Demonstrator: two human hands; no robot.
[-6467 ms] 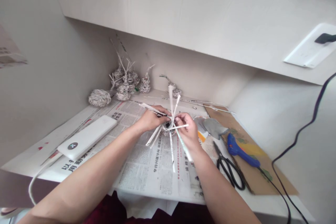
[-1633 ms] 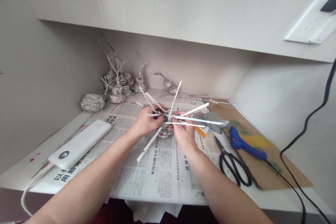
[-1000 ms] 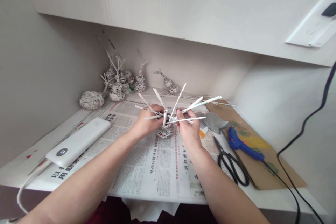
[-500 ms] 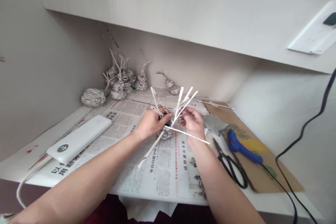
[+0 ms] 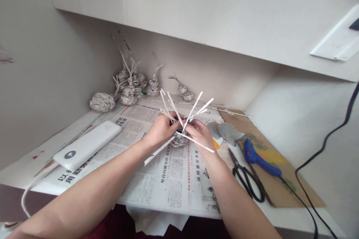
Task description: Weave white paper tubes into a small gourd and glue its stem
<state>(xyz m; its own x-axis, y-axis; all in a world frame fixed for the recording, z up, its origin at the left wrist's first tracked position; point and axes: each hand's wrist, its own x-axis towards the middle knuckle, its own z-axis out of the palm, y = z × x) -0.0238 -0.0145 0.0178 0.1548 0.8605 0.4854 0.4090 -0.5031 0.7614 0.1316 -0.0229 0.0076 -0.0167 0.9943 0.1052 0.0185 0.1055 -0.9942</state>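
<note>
Head view. L grip [image 5: 162, 127]: closed on L rim of a small woven pot [image 5: 178, 142], thumb on top. R grip [image 5: 199, 131]: fingers closed at the paper sticks [image 5: 193, 112] on R side of rim; exact stick pinched can't be told. Pot location: btwn both grips, over newspaper [image 5: 153, 190] on the table [image 5: 294, 213]; contact w/ paper unclear.

Status (est.): lower wall woven & rounded. Upper part appears incomplete: mouth open, sticks fanning out loose above both grips. Ref. items: woven gourds [image 5: 129, 95], well beyond L grip, narrow to a neck w/ stick ends on top; pot has no such neck yet. Scissors [image 5: 238, 166] & glue gun [image 5: 263, 163], R of R grip, lie unheld.

Visibility: pot interior dark, mostly covered. L grip fingertips hidden behind rim. Stick end nr L forearm [image 5: 98, 181] blurred. Gourds overlap; exact no. unclear. Wall socket [image 5: 335, 37], far R of R grip, cut off at frame edge.
</note>
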